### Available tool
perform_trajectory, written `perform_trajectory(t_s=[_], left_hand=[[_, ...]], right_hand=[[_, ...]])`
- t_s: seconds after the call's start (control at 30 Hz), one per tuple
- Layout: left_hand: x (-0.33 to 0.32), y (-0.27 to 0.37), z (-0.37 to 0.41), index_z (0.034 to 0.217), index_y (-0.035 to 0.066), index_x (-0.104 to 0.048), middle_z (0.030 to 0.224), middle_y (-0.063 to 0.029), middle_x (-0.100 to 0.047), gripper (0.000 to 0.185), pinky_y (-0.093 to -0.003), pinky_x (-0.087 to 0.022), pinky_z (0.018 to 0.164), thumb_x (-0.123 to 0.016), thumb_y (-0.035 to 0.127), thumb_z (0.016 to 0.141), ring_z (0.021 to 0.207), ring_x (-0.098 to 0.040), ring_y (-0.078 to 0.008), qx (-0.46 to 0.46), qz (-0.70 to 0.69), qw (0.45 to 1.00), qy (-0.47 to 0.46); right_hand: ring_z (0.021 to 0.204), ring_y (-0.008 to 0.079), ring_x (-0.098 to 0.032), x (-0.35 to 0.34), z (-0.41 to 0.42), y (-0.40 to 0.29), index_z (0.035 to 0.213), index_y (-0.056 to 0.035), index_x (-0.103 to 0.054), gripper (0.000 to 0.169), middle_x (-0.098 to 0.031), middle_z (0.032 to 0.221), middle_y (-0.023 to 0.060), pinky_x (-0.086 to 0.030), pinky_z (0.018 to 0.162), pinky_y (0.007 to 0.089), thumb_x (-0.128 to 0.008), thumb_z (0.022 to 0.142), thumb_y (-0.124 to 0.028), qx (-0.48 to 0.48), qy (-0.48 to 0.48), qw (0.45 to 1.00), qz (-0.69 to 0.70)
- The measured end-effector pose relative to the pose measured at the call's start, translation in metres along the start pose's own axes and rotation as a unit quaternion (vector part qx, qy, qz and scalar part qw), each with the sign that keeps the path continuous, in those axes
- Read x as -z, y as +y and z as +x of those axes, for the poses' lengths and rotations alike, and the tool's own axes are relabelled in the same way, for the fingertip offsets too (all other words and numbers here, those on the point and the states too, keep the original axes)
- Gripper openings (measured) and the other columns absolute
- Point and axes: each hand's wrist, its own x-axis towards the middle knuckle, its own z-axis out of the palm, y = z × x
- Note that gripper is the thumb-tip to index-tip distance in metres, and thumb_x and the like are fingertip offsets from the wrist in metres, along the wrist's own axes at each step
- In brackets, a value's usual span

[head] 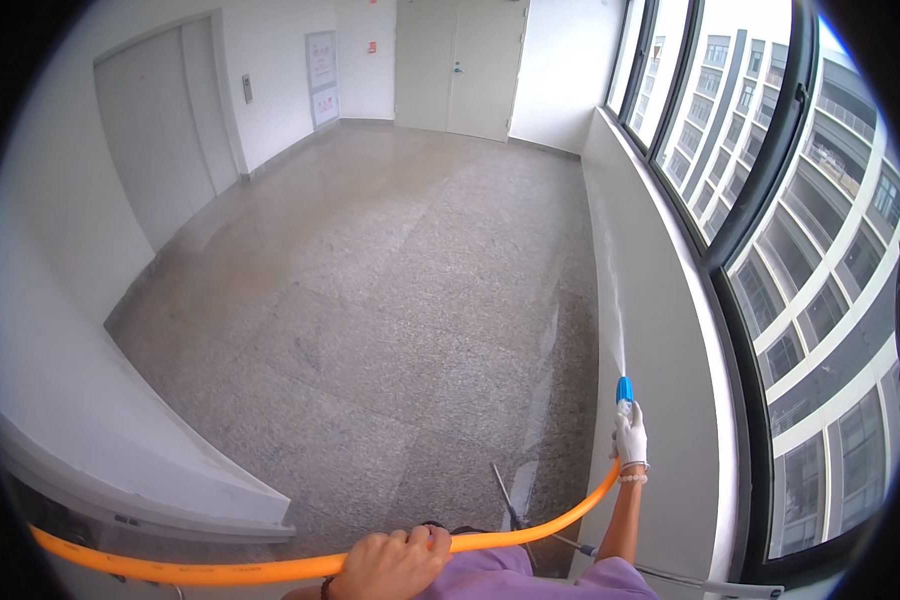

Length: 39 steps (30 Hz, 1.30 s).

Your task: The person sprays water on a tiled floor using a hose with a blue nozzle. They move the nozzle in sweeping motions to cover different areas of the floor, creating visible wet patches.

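My right hand [630,441], in a white glove, is closed around the end of an orange hose [525,534] just below its blue spray nozzle [624,390]. A thin jet of water [616,315] leaves the nozzle and runs forward along the low white wall under the windows. At the bottom centre my bare left hand [399,559] grips the same hose, which crosses in front of me from the lower left. The speckled stone floor [420,300] looks wet and shiny in places.
A thin metal pole with a jointed fitting [517,517] lies near my body, partly behind the hose. Black-framed windows [712,259] line the right side. A double door [454,71] stands at the far end, elevator doors [161,112] at the left. A white wall corner [270,510] juts in at lower left.
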Motion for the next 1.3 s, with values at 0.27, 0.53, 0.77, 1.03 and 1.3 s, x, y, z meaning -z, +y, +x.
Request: perform_trajectory(t_s=[0.27, 0.53, 0.77, 1.03, 1.3], left_hand=[[-0.001, 0.000, 0.002, 0.090, 0.013, -0.057, 0.074, -0.0019, -0.057, 0.022, -0.0315, -0.048, 0.051, -0.056, 0.034, 0.087, 0.064, -0.063, -0.0167, 0.007, -0.002, 1.000, -0.001], [0.001, 0.000, 0.002, 0.092, 0.013, -0.058, 0.074, -0.0017, -0.056, 0.025, -0.0309, -0.048, 0.052, -0.056, 0.037, 0.087, 0.062, -0.062, -0.0165, 0.010, 0.009, 1.000, -0.003], [0.003, 0.001, 0.002, 0.092, 0.012, -0.058, 0.074, -0.0025, -0.057, 0.025, -0.0307, -0.048, 0.052, -0.056, 0.036, 0.087, 0.062, -0.063, -0.0169, 0.013, 0.001, 1.000, -0.002], [0.001, 0.003, 0.004, 0.092, 0.011, -0.057, 0.074, -0.0035, -0.058, 0.025, -0.0313, -0.048, 0.050, -0.056, 0.036, 0.088, 0.061, -0.063, -0.0181, 0.022, -0.013, 1.000, -0.010], [0.001, 0.004, 0.006, 0.094, 0.010, -0.058, 0.075, -0.0043, -0.059, 0.027, -0.0317, -0.049, 0.051, -0.057, 0.037, 0.088, 0.063, -0.064, -0.0190, 0.031, -0.017, 0.999, -0.022]], right_hand=[[0.043, 0.0105, -0.045, -0.004, 0.015, 0.005, 0.145, -0.0167, -0.035, 0.058, -0.047, 0.063, 0.0014, -0.042, 0.035, 0.0274, -0.050, 0.089, -0.024, 0.015, -0.003, 1.000, -0.016], [0.043, 0.0121, -0.046, -0.008, 0.011, -0.015, 0.144, -0.0163, -0.035, 0.058, -0.048, 0.064, 0.0024, -0.042, 0.035, 0.0284, -0.049, 0.088, -0.024, 0.014, -0.024, 0.999, -0.021], [0.043, 0.0120, -0.045, -0.014, 0.017, -0.025, 0.143, -0.0160, -0.036, 0.057, -0.047, 0.063, 0.0023, -0.042, 0.035, 0.0283, -0.049, 0.088, -0.024, 0.017, -0.034, 0.999, -0.018], [0.047, 0.0119, -0.053, -0.022, 0.023, -0.036, 0.145, -0.0162, -0.035, 0.061, -0.056, 0.069, 0.0028, -0.047, 0.037, 0.0283, -0.051, 0.086, -0.025, 0.023, -0.062, 0.997, -0.033], [0.049, 0.0147, -0.056, -0.034, 0.033, -0.041, 0.144, -0.0164, -0.036, 0.061, -0.061, 0.078, 0.0057, -0.049, 0.038, 0.0287, -0.052, 0.087, -0.026, 0.040, -0.083, 0.994, -0.054]])
